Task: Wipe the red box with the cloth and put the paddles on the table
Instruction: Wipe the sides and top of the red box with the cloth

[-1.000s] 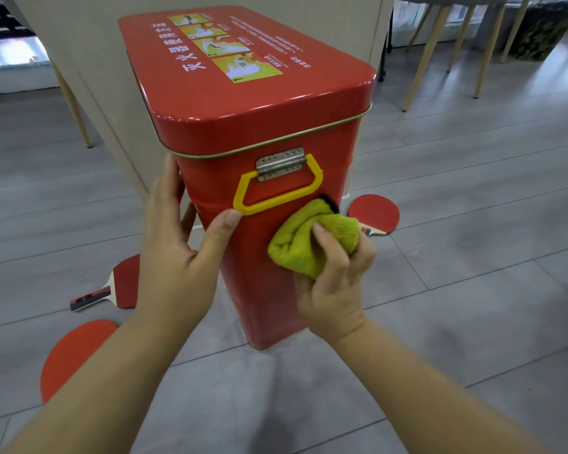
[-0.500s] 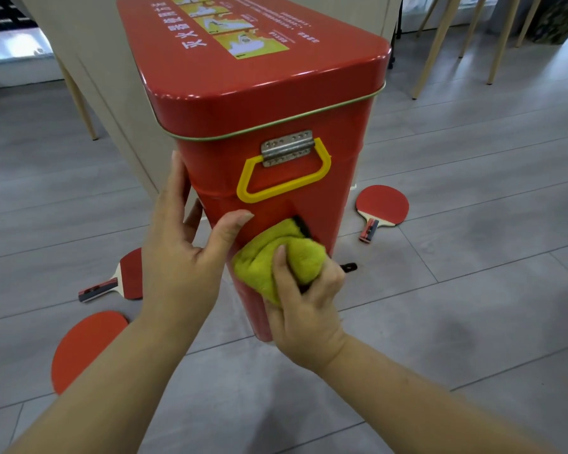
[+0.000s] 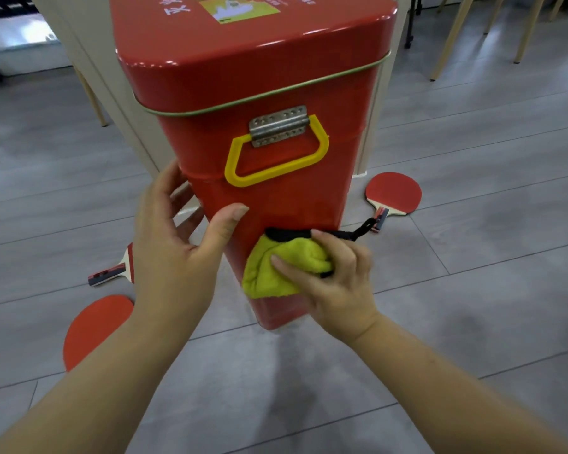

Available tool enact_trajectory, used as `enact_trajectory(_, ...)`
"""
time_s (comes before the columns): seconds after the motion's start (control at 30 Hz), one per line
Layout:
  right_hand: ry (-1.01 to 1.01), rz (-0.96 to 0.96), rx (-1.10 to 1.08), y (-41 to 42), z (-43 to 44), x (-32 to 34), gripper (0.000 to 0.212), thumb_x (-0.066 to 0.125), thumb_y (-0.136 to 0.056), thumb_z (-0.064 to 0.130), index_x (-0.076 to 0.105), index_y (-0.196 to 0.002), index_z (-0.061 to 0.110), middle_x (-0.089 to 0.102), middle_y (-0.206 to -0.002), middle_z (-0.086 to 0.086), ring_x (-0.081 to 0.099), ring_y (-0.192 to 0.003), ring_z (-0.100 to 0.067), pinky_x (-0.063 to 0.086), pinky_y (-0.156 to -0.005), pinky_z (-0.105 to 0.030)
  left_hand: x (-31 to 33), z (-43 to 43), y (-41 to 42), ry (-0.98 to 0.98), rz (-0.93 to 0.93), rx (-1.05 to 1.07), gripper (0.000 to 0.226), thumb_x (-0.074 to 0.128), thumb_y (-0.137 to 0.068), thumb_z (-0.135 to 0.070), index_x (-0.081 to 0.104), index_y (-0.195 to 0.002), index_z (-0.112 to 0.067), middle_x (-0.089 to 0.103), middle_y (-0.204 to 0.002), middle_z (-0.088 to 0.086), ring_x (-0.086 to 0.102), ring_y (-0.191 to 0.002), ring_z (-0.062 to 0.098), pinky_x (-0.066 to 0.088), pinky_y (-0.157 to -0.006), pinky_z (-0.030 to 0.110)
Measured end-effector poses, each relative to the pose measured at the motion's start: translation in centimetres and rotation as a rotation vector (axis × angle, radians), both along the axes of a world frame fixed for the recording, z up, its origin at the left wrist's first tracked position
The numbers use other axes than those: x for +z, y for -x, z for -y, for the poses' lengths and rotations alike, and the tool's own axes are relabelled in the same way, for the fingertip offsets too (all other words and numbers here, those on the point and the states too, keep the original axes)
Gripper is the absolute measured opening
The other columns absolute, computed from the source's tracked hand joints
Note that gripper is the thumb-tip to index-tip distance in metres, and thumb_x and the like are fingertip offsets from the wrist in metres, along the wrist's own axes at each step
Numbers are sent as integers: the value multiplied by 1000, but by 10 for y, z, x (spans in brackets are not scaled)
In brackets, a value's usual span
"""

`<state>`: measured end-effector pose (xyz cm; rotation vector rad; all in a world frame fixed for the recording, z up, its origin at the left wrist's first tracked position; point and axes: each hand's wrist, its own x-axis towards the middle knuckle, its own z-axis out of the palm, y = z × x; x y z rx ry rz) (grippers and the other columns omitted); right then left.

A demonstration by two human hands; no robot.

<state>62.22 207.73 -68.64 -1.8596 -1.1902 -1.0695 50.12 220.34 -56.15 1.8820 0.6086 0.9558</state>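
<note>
**Wipe stroke reaches the low part of the box front; paddles untouched**

The red box point(image 3: 243, 77) stands upright on the floor in the middle of the frame, lid closed. The yellow-green cloth point(image 3: 276, 273) is pressed against the lower part of its front face, well below the yellow handle point(image 3: 276, 172). A second ago it sat just under that handle, towards the right edge. Since then it has slid down and towards the middle, so the stroke has run the height of this face.

The right hand point(image 3: 338, 286) has its fingers curled round the bunched cloth, whose black cord point(image 3: 358, 232) trails out to the right. The left hand point(image 3: 174, 253) has kept its place on the box's left corner. Its fingers lie straight along the side and its thumb rests on the front; it holds nothing and only steadies the box.

By my reading, the front face is nearly done. The other sides may still need wiping, and the paddle step has not begun.

Three paddles lie flat on the floor as before:
- one paddle point(image 3: 394, 193) at centre right, just beside the box
- a second paddle point(image 3: 112, 273) at centre left, partly hidden by the left arm
- a third paddle point(image 3: 95, 326) at lower left

The floor point(image 3: 473, 290) is grey plank. A pale panel point(image 3: 89, 54) stands behind the box; whether it belongs to the worktop I cannot tell. Wooden chair legs point(image 3: 453, 37) show at the upper right.
</note>
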Motion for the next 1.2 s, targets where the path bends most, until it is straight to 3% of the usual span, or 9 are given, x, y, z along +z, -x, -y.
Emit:
enact_trajectory(0.27,-233,-737,38,17,-2,-20,57,48,-92,43,19,-141,42,27,-132,-6,28,-122,-17,23,-106,-36,-4,16,3,60,-88,66,70,65,-69,-46,40,-133,-32,54,-123,-19,54,-111,-7,46,-78,2)
enact_trajectory(0.43,-297,-892,-27,33,-9,-25,69,44,-89,45,20,-148,22,27,-134,-5,21,-112,0,14,-104,-19,-14,24,1,111,-57,125,63,64,-70,-47,47,-129,-30,58,-123,-13,58,-110,-2,47,-85,7)
enact_trajectory(0.5,-245,-866,-23,39,-11,-23,70,46,-90,39,14,-149,21,31,-132,-16,25,-110,-7,10,-104,-9,-17,24,-1,106,-47,141,63,64,-72,-47,48,-130,-28,58,-125,-10,56,-111,-4,47,-85,6)
enact_trajectory(0.57,-125,-748,-24,46,-10,-30,72,48,-89,36,10,-149,22,29,-126,-15,31,-108,-23,17,-105,-21,-19,23,-2,95,-44,146,63,63,-73,-47,48,-131,-26,57,-127,-7,56,-112,-2,47,-88,9)
enact_trajectory(0.73,147,-525,56,44,-11,-60,47,62,-88,47,51,-128,27,51,-121,-12,52,-109,-29,46,-98,-48,-27,22,-4,89,-6,150,63,64,-77,-44,47,-132,-20,55,-129,-2,54,-114,-3,48,-91,14)
enact_trajectory(0.83,199,-234,73,45,-11,-71,57,75,-80,30,48,-129,40,42,-123,-10,46,-107,-30,49,-89,-45,-36,23,-3,63,-28,148,69,68,-77,-44,43,-135,-19,48,-133,-5,52,-119,1,49,-95,22)
enact_trajectory(0.97,106,-195,137,44,-12,-75,17,71,-85,27,73,-97,39,48,-120,-7,50,-98,-28,48,-80,-44,-46,26,-1,16,-70,127,75,71,-75,-38,38,-138,-17,41,-132,-8,48,-121,1,43,-96,11)
enact_trajectory(1.1,136,-24,90,36,-5,-76,33,69,-87,38,58,-116,48,48,-114,-5,53,-95,-25,50,-84,-38,-54,26,-1,3,-104,138,75,73,-75,-38,37,-138,-20,39,-128,-15,48,-119,1,44,-93,9)
enact_trajectory(1.2,217,-318,24,29,3,-86,47,65,-81,60,58,-119,34,54,-117,-1,56,-104,-17,50,-93,-35,-65,26,2,18,-145,147,70,75,-75,-35,40,-135,-23,45,-130,-9,53,-116,5,49,-92,17)
